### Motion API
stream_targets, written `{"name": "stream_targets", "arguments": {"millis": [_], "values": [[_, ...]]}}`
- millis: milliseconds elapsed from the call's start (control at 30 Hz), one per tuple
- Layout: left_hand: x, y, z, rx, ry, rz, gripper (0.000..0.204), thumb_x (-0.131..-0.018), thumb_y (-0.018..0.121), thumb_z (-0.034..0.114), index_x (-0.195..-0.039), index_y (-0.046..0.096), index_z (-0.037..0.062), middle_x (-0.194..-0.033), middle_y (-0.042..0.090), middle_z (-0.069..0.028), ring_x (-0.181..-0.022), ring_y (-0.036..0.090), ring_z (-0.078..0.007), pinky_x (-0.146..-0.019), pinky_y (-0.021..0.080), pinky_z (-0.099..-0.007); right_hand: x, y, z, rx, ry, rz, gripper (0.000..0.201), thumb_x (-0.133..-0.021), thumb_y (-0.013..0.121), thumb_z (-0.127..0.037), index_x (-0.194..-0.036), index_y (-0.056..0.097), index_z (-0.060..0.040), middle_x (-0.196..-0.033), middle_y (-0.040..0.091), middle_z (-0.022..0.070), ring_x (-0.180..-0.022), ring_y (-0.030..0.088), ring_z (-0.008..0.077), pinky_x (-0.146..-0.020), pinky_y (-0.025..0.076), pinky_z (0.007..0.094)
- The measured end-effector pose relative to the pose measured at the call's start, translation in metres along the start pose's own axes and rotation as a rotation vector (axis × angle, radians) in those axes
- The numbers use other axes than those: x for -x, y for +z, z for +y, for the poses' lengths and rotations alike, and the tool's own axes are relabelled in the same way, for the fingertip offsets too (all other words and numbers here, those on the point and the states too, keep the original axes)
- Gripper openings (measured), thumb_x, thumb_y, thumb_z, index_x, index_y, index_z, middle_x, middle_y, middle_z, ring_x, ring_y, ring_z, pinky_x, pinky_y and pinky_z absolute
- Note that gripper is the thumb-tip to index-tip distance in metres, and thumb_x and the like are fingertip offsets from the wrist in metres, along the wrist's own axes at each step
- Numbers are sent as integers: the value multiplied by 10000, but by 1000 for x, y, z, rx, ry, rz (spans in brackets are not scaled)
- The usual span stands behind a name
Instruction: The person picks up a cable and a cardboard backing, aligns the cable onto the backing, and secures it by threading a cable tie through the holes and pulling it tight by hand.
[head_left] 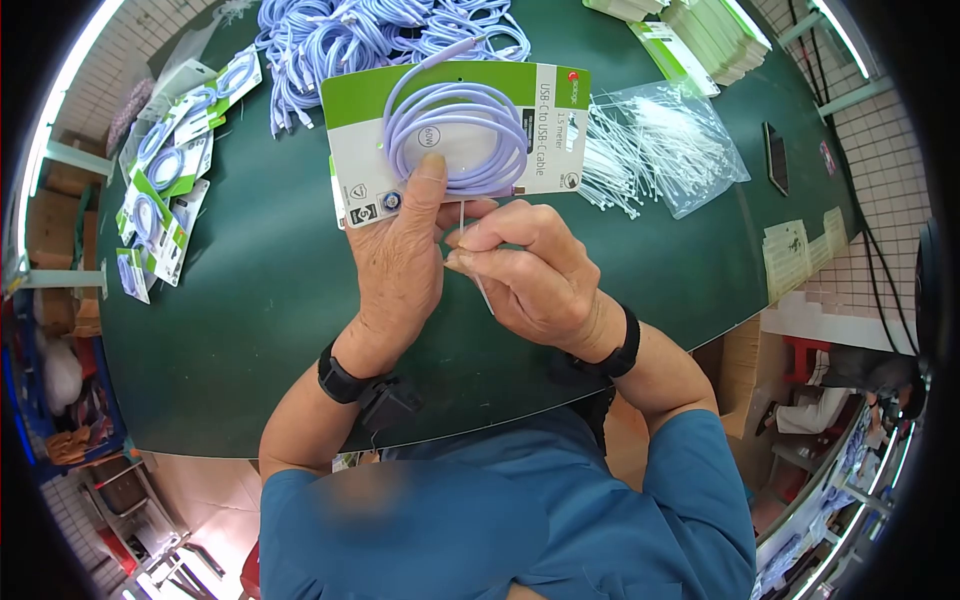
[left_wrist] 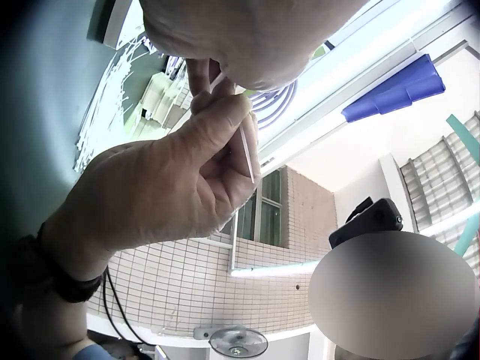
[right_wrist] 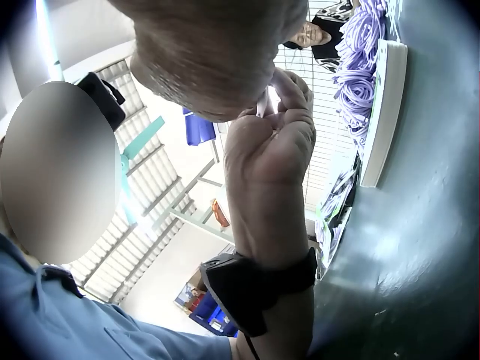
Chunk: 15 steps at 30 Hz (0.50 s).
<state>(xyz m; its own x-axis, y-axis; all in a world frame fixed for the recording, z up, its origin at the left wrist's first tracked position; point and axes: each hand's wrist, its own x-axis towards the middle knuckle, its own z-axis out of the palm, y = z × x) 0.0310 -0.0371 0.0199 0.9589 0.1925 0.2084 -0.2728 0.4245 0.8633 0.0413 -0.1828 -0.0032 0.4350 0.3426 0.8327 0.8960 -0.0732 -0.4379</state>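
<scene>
In the head view my left hand (head_left: pixel 398 265) grips a green and white cardboard cable card (head_left: pixel 555 130), with its thumb pressed on the front. A lilac USB cable (head_left: pixel 458 182) lies coiled against the card, one end sticking up past its top edge. Below the card's lower edge, my right hand (head_left: pixel 540 275) pinches a thin white cable tie (head_left: pixel 486 294) between thumb and fingers. The tie's tail hangs beneath those fingers, and shows too in the left wrist view as a white strip (left_wrist: pixel 247 154). Left fingertips reach behind the card toward the right hand's fingertips.
A heap of lilac cables (head_left: pixel 340 45) lies at the back of the green table (head_left: pixel 270 330). Carded cables (head_left: pixel 145 215) spread at the left. Right of the card are a plastic bag of white ties (head_left: pixel 690 150), stacked cards (head_left: pixel 715 40) and a phone (head_left: pixel 776 158).
</scene>
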Motion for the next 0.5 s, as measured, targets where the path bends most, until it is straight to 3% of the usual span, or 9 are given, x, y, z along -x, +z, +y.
{"name": "stream_targets", "arguments": {"millis": [100,233,500], "values": [[0,0,-3,117,-69,88,466,-1066,563,71,-1496,412,-26,-1348,625,-217,-1153,715,-318,-849,690,-392,0,1,-1,10,-6,-9,293,-778,820,140,-1000,701,-11,-1100,657,130,-869,731,265,-825,629,379],[4,3,2,89,-142,92,408,-1098,556,157,-1438,453,-42,-1266,656,-199,-1035,748,-307,-891,653,-423,0,1,-1,18,-4,-18,296,-780,816,145,-1003,701,-12,-1102,660,130,-886,734,267,-816,626,373],[6,-8,-13,29,-95,81,411,-1091,577,157,-1429,463,-47,-1262,658,-197,-1034,747,-302,-886,655,-414,-2,-1,0,10,-5,-30,293,-783,819,140,-1005,697,-8,-1107,657,132,-902,735,275,-836,623,384]]}}
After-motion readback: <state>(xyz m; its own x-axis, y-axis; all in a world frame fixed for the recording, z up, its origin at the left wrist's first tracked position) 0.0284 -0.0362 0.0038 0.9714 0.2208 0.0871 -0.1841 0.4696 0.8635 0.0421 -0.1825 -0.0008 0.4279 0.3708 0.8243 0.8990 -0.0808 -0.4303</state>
